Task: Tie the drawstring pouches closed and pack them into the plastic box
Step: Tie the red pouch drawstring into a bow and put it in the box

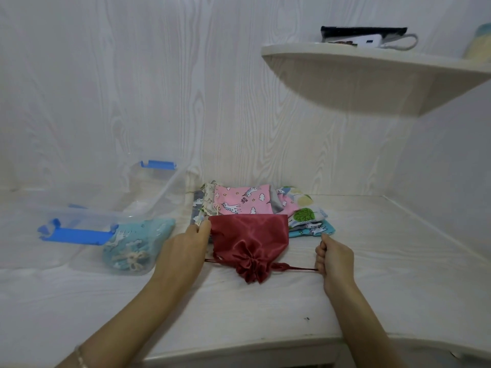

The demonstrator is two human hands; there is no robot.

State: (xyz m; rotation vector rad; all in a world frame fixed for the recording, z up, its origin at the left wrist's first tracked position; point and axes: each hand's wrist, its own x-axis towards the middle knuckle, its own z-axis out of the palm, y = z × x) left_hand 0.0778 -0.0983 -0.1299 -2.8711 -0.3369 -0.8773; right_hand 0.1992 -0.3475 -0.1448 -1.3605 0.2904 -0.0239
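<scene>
A dark red satin pouch [249, 236] lies on the white table with its mouth gathered toward me. Its red drawstring [297, 268] runs out to both sides. My right hand [335, 257] grips the right end of the cord in a fist, pulled taut. My left hand [186, 251] rests at the pouch's left edge, fingers stretched toward its upper left corner; the left cord end passes under that hand. A clear plastic box [87, 216] with blue latches stands at the left. A tied teal pouch [132, 247] lies inside it.
Behind the red pouch lies a pile of several printed pouches [247, 201], pink, grey, leaf-patterned and teal. The box's lid [156, 181] leans against the back wall. A corner shelf [372, 75] juts out above right. The table's front edge runs close to me.
</scene>
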